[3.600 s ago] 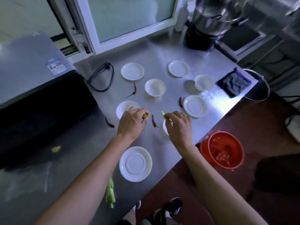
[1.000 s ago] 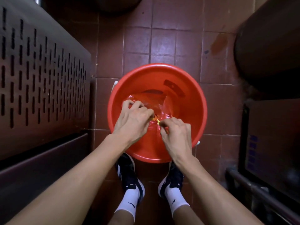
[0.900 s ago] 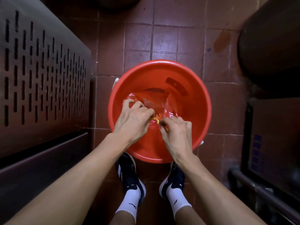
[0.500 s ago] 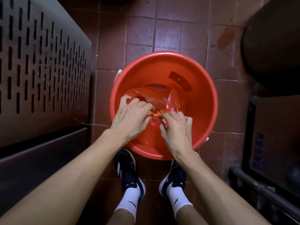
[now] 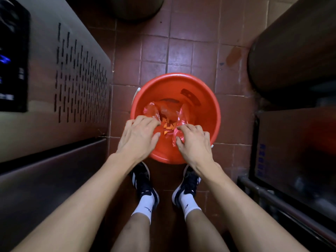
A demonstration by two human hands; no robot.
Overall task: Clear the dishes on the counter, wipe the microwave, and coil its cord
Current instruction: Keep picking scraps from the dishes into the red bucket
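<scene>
We hover both hands over the red bucket [image 5: 205, 99] so scraps [image 5: 168, 125] fall inside its bag [image 5: 179, 115]. Our left hand [image 5: 139, 136] is spread, holding nothing; our right hand [image 5: 193, 140] pinches the bag's near edge.

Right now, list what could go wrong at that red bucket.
The scraps lie on a loose plastic bag that lines only part of the red bucket; if the bag slips, bits may land on the bare bucket. The right hand pinches thin film, which could tear. The shoes stand close under the rim, so spills could hit them.

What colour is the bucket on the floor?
Red-orange. The bucket shows plainly in the head view, standing on brown tiles.
</scene>
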